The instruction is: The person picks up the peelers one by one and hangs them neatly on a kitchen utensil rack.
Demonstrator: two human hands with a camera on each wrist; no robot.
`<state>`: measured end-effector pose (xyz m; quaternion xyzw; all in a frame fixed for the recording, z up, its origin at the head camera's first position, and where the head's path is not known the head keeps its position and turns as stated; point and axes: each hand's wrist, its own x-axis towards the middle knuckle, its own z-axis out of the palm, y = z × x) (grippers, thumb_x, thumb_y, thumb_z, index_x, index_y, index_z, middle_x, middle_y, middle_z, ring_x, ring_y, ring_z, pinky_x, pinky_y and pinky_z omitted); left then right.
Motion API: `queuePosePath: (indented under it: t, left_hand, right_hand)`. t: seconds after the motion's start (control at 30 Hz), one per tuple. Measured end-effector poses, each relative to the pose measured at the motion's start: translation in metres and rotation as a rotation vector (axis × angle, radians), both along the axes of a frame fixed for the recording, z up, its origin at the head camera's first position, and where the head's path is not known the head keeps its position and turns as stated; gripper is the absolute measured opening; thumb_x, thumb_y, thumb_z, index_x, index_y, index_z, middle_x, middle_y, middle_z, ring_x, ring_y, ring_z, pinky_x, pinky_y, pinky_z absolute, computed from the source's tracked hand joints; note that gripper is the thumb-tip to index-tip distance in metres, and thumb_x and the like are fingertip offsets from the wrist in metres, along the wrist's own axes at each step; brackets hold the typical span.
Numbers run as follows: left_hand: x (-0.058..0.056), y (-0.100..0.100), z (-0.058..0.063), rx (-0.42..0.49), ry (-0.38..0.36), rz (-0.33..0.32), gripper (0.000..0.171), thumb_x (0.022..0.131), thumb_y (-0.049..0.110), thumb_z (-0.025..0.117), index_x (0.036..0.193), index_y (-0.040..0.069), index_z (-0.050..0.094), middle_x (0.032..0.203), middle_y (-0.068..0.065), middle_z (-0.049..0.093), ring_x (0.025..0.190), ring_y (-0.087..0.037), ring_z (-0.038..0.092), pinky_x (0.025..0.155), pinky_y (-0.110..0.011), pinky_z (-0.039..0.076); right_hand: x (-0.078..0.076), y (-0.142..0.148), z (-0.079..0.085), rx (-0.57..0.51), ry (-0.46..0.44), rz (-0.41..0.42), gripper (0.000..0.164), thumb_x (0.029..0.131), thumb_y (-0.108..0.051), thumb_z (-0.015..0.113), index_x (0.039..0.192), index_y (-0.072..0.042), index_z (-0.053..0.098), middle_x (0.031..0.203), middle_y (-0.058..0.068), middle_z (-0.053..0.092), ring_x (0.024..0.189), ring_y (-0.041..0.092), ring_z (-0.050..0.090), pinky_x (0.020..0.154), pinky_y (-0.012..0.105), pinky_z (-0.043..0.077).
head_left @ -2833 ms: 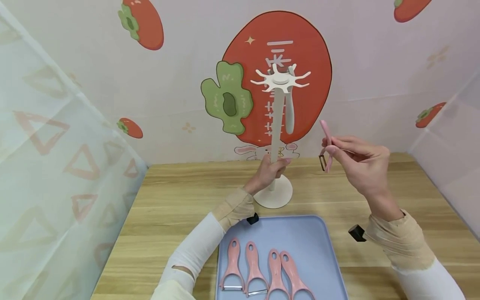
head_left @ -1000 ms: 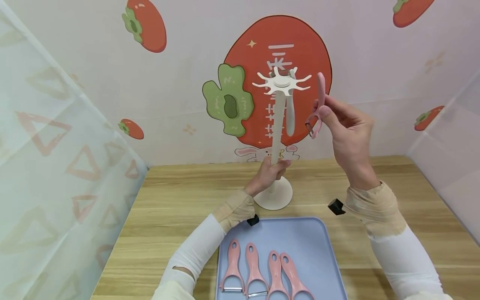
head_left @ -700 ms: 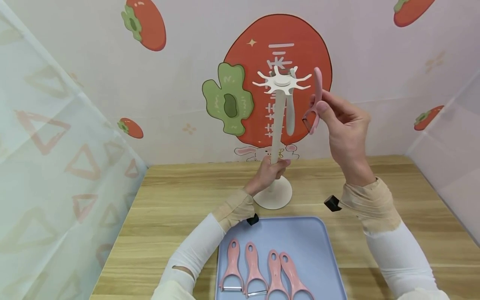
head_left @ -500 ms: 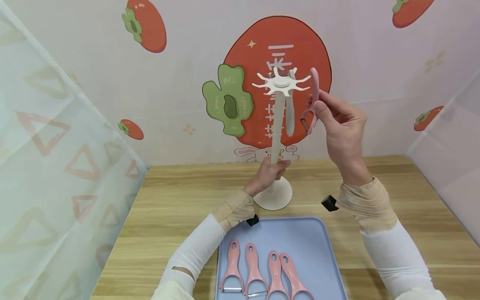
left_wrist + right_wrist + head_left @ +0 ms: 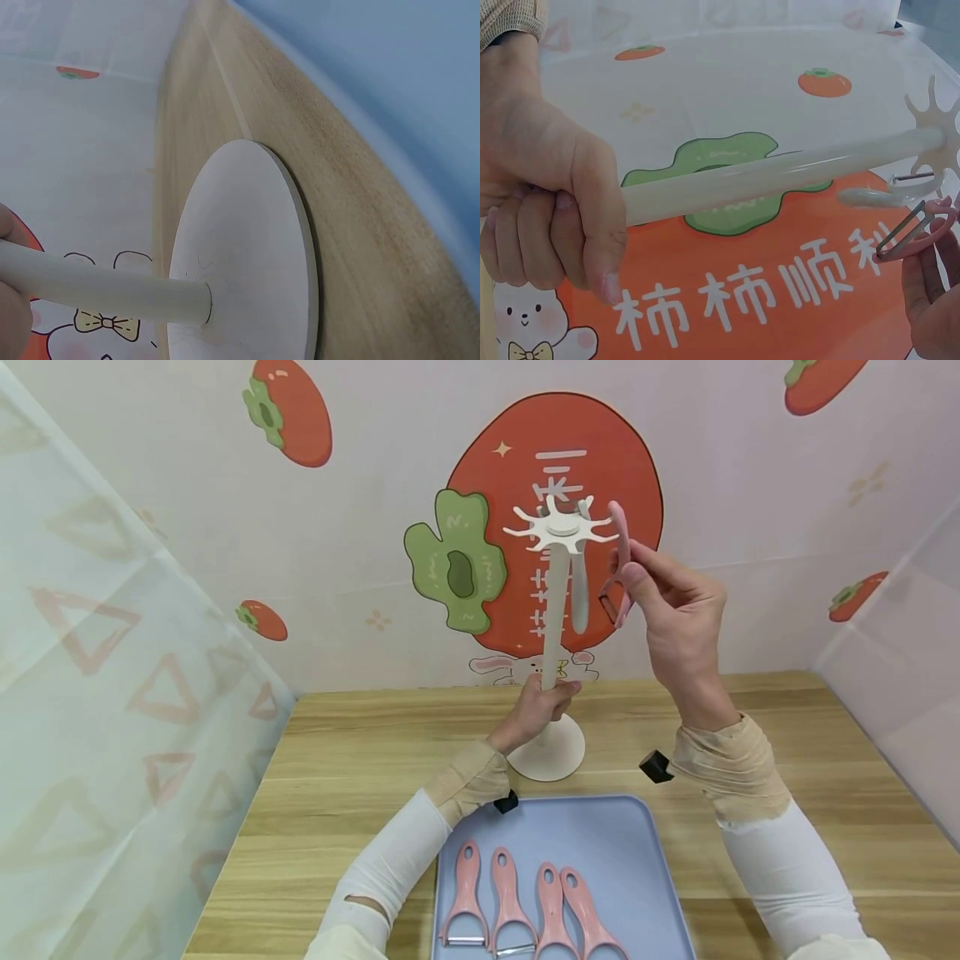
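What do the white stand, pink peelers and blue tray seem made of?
White stand: painted metal or plastic, pole glossy with a pale streak.
Pink peelers: probably plastic bodies, smooth and evenly coloured; blades likely metal, gleaming.
Blue tray: likely plastic, matt, rounded corners.

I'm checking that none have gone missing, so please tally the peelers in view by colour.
Pink peelers: 5 (4 on the blue tray, 1 in the right hand)
Grey peeler: 1 (hanging on the white stand)
Total: 6

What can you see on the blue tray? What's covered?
Four pink peelers show on the blue tray; its near end is out of frame. The left forearm covers its far left corner.
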<state>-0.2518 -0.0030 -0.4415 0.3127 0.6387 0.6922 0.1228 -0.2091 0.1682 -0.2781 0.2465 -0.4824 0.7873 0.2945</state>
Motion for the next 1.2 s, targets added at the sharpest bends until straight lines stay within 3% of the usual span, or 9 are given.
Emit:
queuePosePath:
  t: [0.1,0.2,0.43,0.57,0.8,1.03,1.2]
  left_hand:
    - [-0.0001,0.0000,-0.0005,-0.002,0.003,0.005,0.032,0.102,0.017,0.052,0.125,-0.005,0.055,0.052,0.005,0.033,0.045,-0.012,0.027,0.045,-0.028,0.019]
    - [-0.0007,0.0010,-0.0008,-0.005,0.007,0.008,0.027,0.101,0.019,0.052,0.106,-0.008,0.055,0.051,0.006,0.032,0.045,-0.012,0.026,0.045,-0.028,0.019]
    - [-0.0006,0.0028,-0.0017,0.012,0.008,0.013,0.032,0.101,0.020,0.054,0.078,-0.002,0.047,0.050,0.006,0.030,0.046,-0.012,0.025,0.046,-0.028,0.017]
    - [-0.0014,0.0039,-0.0020,0.026,0.018,0.012,0.045,0.100,0.021,0.055,0.064,-0.001,0.039,0.049,0.006,0.030,0.046,-0.012,0.024,0.046,-0.028,0.017]
    - [0.0001,0.0033,-0.0003,0.007,0.006,0.016,0.045,0.101,0.019,0.054,0.065,-0.002,0.039,0.049,0.006,0.031,0.045,-0.012,0.025,0.046,-0.028,0.017]
    - [0.0013,0.0022,0.0012,0.002,0.018,0.005,0.025,0.102,0.018,0.053,0.085,0.000,0.052,0.051,0.004,0.032,0.046,-0.013,0.026,0.046,-0.029,0.018]
    - [-0.0009,0.0028,0.0008,-0.004,0.030,0.006,0.040,0.102,0.020,0.053,0.070,-0.002,0.044,0.050,0.004,0.031,0.046,-0.014,0.026,0.046,-0.029,0.018]
  right_hand:
    - [-0.0005,-0.0019,-0.0003,0.013,0.007,0.004,0.029,0.090,0.015,0.065,0.119,0.015,0.071,0.103,0.021,0.077,0.091,0.029,0.074,0.073,0.026,0.057]
    - [-0.0007,-0.0038,-0.0006,0.028,0.015,0.010,0.029,0.090,0.015,0.065,0.118,0.013,0.072,0.103,0.021,0.077,0.090,0.029,0.074,0.068,0.025,0.056]
    - [-0.0006,-0.0054,-0.0008,0.046,0.002,0.009,0.030,0.090,0.013,0.067,0.118,0.010,0.074,0.105,0.020,0.078,0.091,0.028,0.074,0.078,0.026,0.058]
    - [-0.0011,-0.0065,-0.0006,0.039,-0.005,0.019,0.029,0.089,0.014,0.067,0.118,0.011,0.073,0.105,0.020,0.078,0.096,0.028,0.074,0.086,0.029,0.059]
    - [0.0002,-0.0090,-0.0015,0.054,-0.017,0.016,0.029,0.090,0.013,0.067,0.118,0.011,0.073,0.108,0.020,0.077,0.100,0.028,0.075,0.092,0.031,0.058]
    - [0.0004,-0.0097,-0.0027,0.078,-0.015,-0.004,0.029,0.089,0.011,0.069,0.118,0.010,0.074,0.105,0.018,0.078,0.093,0.026,0.074,0.086,0.027,0.059]
    - [-0.0002,-0.0101,-0.0037,0.100,-0.017,-0.033,0.029,0.090,0.008,0.070,0.119,0.010,0.073,0.106,0.018,0.078,0.093,0.025,0.074,0.086,0.026,0.058]
